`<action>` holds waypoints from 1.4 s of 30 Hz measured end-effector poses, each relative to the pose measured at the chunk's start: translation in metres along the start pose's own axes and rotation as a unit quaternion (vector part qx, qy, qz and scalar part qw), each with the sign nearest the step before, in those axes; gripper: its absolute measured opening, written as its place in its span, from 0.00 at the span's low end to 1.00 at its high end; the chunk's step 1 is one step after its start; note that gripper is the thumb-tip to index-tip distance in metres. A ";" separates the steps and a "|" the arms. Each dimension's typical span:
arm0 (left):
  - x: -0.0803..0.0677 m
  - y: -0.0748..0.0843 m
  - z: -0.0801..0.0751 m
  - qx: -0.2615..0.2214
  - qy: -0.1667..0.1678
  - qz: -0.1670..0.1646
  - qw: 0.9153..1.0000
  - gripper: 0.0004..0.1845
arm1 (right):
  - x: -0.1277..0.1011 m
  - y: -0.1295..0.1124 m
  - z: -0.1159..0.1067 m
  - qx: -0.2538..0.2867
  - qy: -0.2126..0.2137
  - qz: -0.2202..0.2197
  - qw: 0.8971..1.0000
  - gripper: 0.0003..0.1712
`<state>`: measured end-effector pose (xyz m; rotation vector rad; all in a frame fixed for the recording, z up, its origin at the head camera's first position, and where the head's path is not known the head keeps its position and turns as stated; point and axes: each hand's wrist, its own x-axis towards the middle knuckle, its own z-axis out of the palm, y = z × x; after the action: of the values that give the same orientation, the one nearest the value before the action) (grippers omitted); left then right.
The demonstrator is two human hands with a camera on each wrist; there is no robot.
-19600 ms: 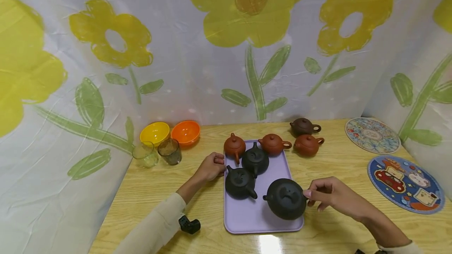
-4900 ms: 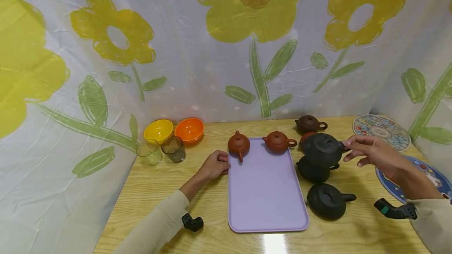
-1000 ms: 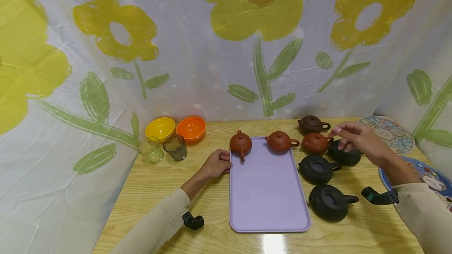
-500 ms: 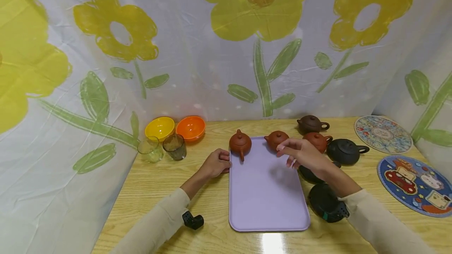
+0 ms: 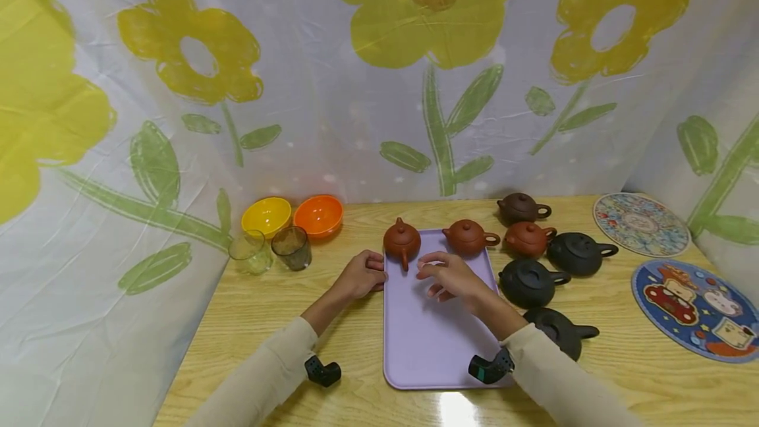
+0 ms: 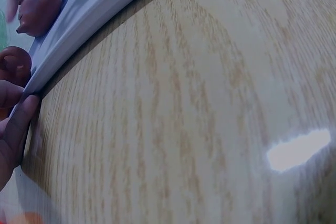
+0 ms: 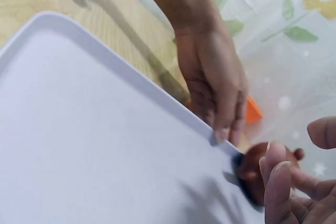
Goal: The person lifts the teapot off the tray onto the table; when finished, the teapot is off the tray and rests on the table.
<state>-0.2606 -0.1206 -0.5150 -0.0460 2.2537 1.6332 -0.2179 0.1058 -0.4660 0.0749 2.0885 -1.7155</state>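
Observation:
My left hand (image 5: 358,275) pinches the left rim of a lilac tray (image 5: 409,341); in the right wrist view its thumb lies over the rim. Over the tray hovers my right hand (image 5: 453,280), fingers loosely bent and holding nothing. Close to its fingertips, a reddish-brown teapot (image 5: 402,240) sits at the tray's far left corner, handle toward me. Another reddish-brown teapot (image 5: 466,237) is at the far right corner, its handle pointing right. Three black teapots, the far one (image 5: 574,254), the middle one (image 5: 526,282) and the near one (image 5: 563,335), stand right of the tray; my sleeve partly covers the near one.
Behind the black teapots are a dark brown teapot (image 5: 518,207) and a reddish one (image 5: 526,239). Two round mats, one pale (image 5: 642,223) and one blue (image 5: 694,312), lie far right. Yellow (image 5: 267,216) and orange (image 5: 318,216) bowls and two glasses (image 5: 292,248) stand back left.
The three black teapots, earlier on or over the tray, now stand on the table to its right. My right hand released the last one and swung left over the tray. My left hand stayed.

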 end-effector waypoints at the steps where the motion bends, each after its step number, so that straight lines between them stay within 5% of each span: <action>1: 0.000 0.000 0.000 -0.001 0.001 -0.001 1.000 0.21 | 0.003 0.001 0.004 0.003 0.000 0.002 1.000 0.26; 21: -0.001 -0.002 0.000 -0.011 -0.008 0.020 1.000 0.22 | 0.029 0.009 0.031 0.026 0.004 0.012 1.000 0.24; 35: -0.003 -0.001 0.000 -0.016 -0.005 0.024 1.000 0.23 | 0.032 0.011 0.034 0.041 0.096 -0.007 0.994 0.25; 42: -0.005 0.003 0.000 -0.016 -0.007 0.024 1.000 0.22 | 0.027 0.011 0.030 0.038 0.098 -0.003 0.994 0.26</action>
<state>-0.2566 -0.1204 -0.5107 0.0115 2.2332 1.6891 -0.2304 0.0735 -0.4902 0.2701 2.1606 -1.8580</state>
